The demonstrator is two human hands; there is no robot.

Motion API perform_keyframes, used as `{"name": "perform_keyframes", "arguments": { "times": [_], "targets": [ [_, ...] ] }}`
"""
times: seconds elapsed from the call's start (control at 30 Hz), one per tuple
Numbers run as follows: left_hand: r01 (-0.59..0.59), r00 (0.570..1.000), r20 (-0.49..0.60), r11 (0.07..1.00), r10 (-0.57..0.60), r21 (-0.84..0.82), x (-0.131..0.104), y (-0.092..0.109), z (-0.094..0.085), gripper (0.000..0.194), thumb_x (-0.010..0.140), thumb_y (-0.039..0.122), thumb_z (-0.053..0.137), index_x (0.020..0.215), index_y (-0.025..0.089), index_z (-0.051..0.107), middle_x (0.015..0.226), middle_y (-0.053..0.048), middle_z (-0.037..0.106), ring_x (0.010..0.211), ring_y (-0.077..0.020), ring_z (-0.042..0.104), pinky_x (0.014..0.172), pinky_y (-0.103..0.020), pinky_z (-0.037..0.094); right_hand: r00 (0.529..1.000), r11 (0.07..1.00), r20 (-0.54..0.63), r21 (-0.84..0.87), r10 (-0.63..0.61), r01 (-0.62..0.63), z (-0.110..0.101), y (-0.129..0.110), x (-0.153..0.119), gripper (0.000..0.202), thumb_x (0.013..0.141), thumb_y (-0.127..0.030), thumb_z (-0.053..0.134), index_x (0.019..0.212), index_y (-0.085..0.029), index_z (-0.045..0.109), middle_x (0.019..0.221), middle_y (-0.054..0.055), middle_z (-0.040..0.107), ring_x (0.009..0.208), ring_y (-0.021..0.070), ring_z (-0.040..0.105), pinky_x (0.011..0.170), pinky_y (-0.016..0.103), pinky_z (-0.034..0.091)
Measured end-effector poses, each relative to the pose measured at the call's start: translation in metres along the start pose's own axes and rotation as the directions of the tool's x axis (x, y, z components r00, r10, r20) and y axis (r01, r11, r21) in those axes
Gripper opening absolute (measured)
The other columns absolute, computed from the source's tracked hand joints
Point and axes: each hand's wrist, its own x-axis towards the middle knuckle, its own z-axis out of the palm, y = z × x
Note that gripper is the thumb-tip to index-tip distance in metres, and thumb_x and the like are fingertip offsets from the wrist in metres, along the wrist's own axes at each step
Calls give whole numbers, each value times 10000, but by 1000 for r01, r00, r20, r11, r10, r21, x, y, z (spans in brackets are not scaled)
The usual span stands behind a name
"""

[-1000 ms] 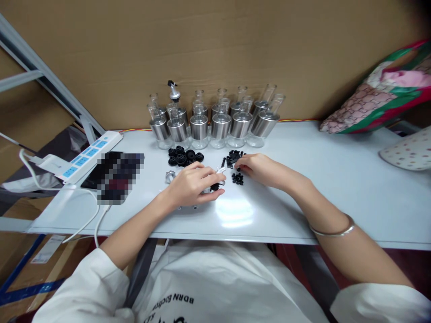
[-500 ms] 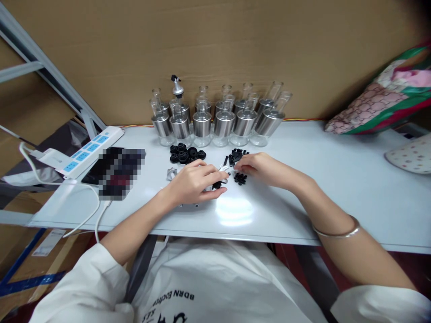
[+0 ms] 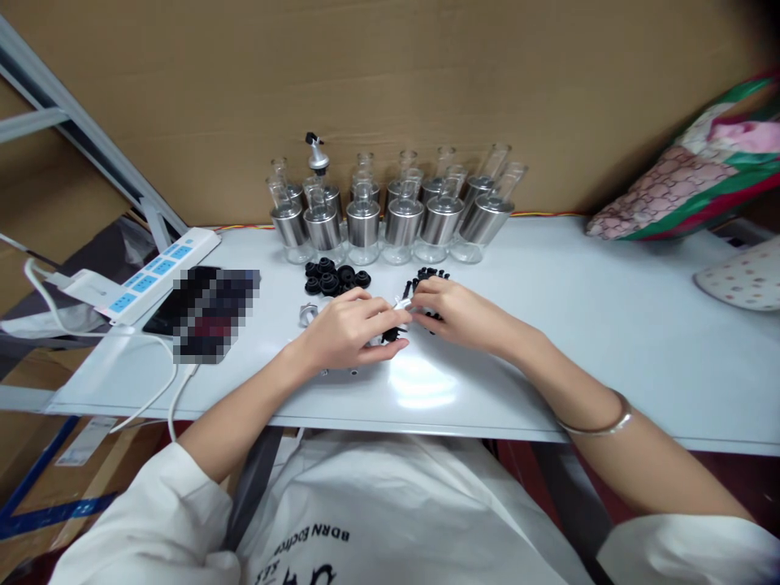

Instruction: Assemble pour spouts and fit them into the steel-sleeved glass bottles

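Nearest to me, the person is wearing a white shirt (image 3: 414, 504), and a thin bracelet (image 3: 603, 426) is circling the right forearm. Both forearms are reaching over the edge of a pale table (image 3: 609, 349).

The left hand (image 3: 347, 329) is holding a silver spout (image 3: 402, 304) in a narrow grip. The spout is lying inside the curve of the fingers, which are hiding most of its body; its slim tip is pointing out past the index finger, and a black ribbed end (image 3: 392, 334) is showing between this finger and the thumb. Small silver parts (image 3: 353, 371) are lying partly under this hand.

The right hand (image 3: 457, 313) is coming together with the left one at the spout's tip. Its fingertips are standing close together, just beside or touching the tip; I cannot tell whether they are pinching some small part. Small black caps (image 3: 434, 323) are lying partly under this hand, and small black levers (image 3: 431, 273) are lying just behind it.

Farther back, black stoppers (image 3: 329, 283) are sitting in a heap behind the left hand. Behind these, glass bottles (image 3: 364, 223) with metal bands are standing in two rows before a cardboard wall (image 3: 390, 73).
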Motion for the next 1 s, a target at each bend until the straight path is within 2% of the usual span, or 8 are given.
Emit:
{"name": "perform_keyframes", "arguments": {
  "times": [0.13, 0.3, 0.43, 0.8, 1.0],
  "targets": [
    [-7, 1000, 2, 1000, 7, 11, 0, 0, -1, 187, 901, 316, 505, 957, 155, 581, 756, -13, 678, 657, -109, 614, 687, -245, 464, 999, 1000, 42, 8, 9, -10, -2, 0, 0, 211, 886, -242, 499, 881, -112, 665, 841, 115, 606, 790, 220, 549, 723, 332, 432],
    [-11, 1000, -8, 1000, 11, 21, 0, 0, -1, 189, 894, 308, 520, 965, 145, 582, 760, -20, 678, 662, -116, 616, 684, -250, 465, 999, 1000, 32, -5, -5, 5, -4, -1, 0, 205, 873, -278, 535, 836, -122, 663, 832, 111, 600, 809, 224, 534, 744, 339, 423],
    [-12, 1000, -2, 1000, 12, 17, 0, 0, -1, 189, 893, 308, 521, 960, 142, 582, 766, -24, 683, 659, -116, 617, 688, -251, 467, 998, 1000, 66, 11, -9, 8, -5, -4, 1, 186, 872, -256, 536, 814, -140, 670, 781, 90, 623, 791, 215, 549, 747, 333, 416],
    [7, 1000, 17, 1000, -7, 20, 0, -1, -1, 204, 908, 328, 487, 974, 163, 585, 779, -19, 691, 673, -113, 626, 693, -248, 462, 995, 1000, 96, 16, 1, -2, -7, -5, -1, 112, 808, -236, 604, 802, -141, 663, 800, 91, 616, 780, 212, 540, 712, 319, 411],
    [2, 1000, 6, 1000, -2, 10, 0, -1, 0, 192, 896, 312, 514, 974, 152, 585, 775, -20, 688, 668, -114, 625, 689, -250, 463, 995, 1000, 96, 7, -30, 29, -4, -5, -1, 101, 808, -160, 577, 843, -135, 669, 813, 95, 640, 800, 221, 544, 721, 323, 407]
  ]
}}
